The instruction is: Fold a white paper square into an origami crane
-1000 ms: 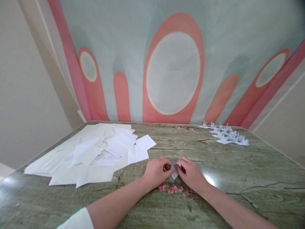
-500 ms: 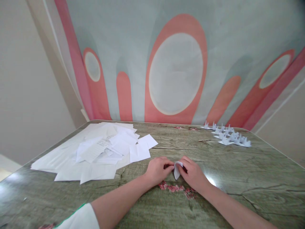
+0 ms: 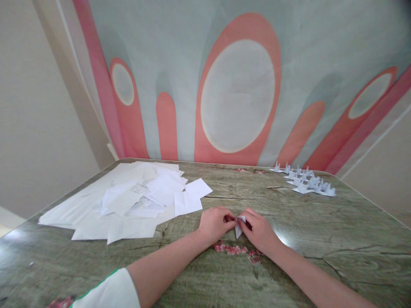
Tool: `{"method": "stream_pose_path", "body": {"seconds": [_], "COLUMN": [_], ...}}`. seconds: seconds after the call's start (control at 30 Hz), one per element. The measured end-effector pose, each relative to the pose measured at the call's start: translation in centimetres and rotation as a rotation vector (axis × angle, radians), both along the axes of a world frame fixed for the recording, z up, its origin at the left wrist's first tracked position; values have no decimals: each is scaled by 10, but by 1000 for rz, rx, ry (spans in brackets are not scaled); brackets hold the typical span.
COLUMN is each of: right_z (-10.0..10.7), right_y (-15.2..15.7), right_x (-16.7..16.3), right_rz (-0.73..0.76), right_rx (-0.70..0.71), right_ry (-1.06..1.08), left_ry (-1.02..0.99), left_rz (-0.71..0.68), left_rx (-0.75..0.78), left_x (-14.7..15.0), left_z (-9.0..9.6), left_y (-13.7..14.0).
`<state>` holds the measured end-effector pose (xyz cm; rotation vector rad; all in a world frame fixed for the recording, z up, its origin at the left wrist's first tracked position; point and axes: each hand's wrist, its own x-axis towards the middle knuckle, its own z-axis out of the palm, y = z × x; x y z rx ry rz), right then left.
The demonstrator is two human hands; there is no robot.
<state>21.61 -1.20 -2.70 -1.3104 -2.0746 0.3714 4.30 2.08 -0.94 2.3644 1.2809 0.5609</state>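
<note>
Small folded white paper piece [image 3: 238, 231] between both hands, point downward, well in from left and right edges of wood-grain table [image 3: 205, 280]. Right hand [image 3: 257, 230] — thumb and fingers bent, pinched on paper's right side. Left hand [image 3: 214, 224] — fingers curled, thumb and forefinger brought together on paper's left edge. Pink blossom print [image 3: 233, 248] on tabletop just below hands. Loose heap of white paper sheets [image 3: 91, 209] toward far left corner. Rows of small white folded-paper figures [image 3: 300, 188] near far right corner.
</note>
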Motion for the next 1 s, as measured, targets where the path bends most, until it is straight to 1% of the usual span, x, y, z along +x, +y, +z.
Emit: {"method": "stream_pose_path", "body": {"seconds": [0.27, 0.5, 0.77, 1.0], "right_z": [5, 7, 7, 1], "right_y": [-5, -5, -4, 6], "right_x": [5, 4, 5, 3], "right_rz": [28, 6, 16, -27], "right_rx": [-12, -17, -32, -31], "right_ry": [28, 35, 58, 13], "left_ry": [18, 23, 44, 40], "left_rz": [9, -1, 16, 17], "left_rx": [15, 5, -11, -19], "left_x": [2, 2, 1, 0], "left_z": [2, 3, 3, 4], "left_y": [-1, -2, -1, -1]}}
